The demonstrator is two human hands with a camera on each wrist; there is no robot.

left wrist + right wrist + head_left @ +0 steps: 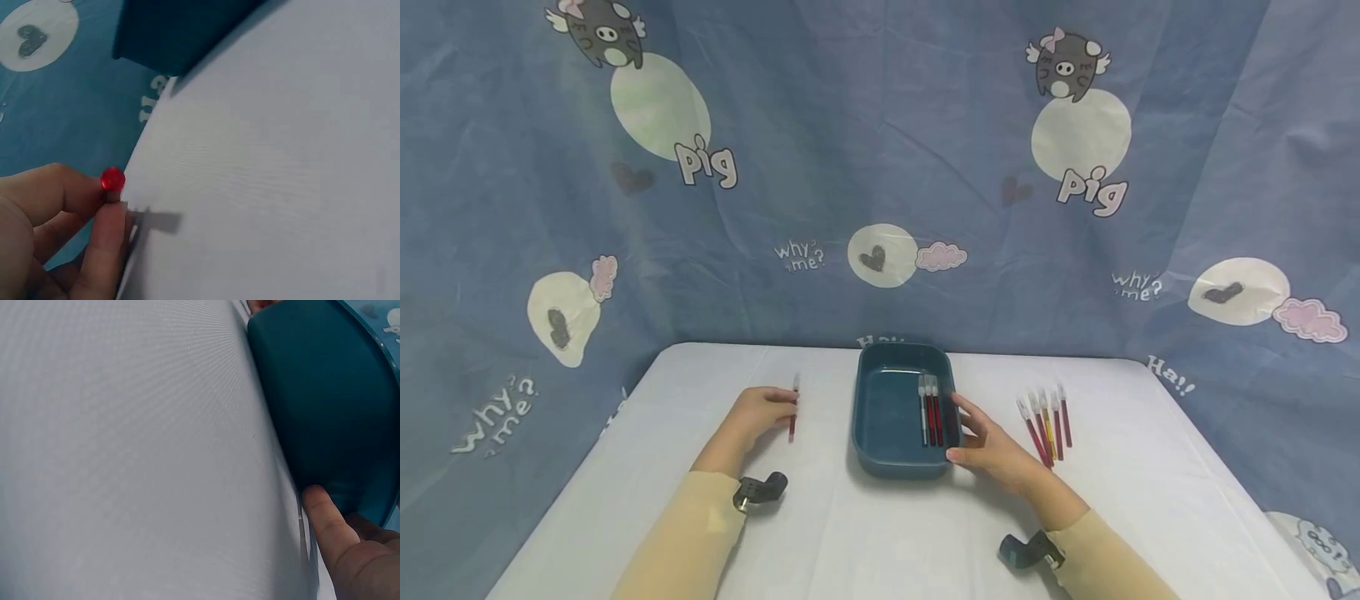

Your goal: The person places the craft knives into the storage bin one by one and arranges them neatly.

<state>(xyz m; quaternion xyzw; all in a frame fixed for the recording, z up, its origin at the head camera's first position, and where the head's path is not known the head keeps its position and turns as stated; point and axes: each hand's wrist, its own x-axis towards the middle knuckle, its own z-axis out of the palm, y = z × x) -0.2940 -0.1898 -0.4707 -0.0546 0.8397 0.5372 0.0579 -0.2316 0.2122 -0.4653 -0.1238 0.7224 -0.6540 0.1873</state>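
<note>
My left hand pinches a slim red pen-shaped tool with a clear cap between thumb and fingers, left of the blue box. Its round, shiny red end points at the left wrist camera. My right hand touches the right side of the blue box, thumb near the front corner and fingers spread along the wall. Against the box's outer wall, the right wrist view shows a fingertip. Inside the box, three capped tools lie side by side, one silvery and two red.
Right of the box, several more capped tools, mostly red with a yellow one, lie fanned out on the white tabletop. A blue printed curtain hangs behind the table. Each sleeved wrist wears a black camera mount.
</note>
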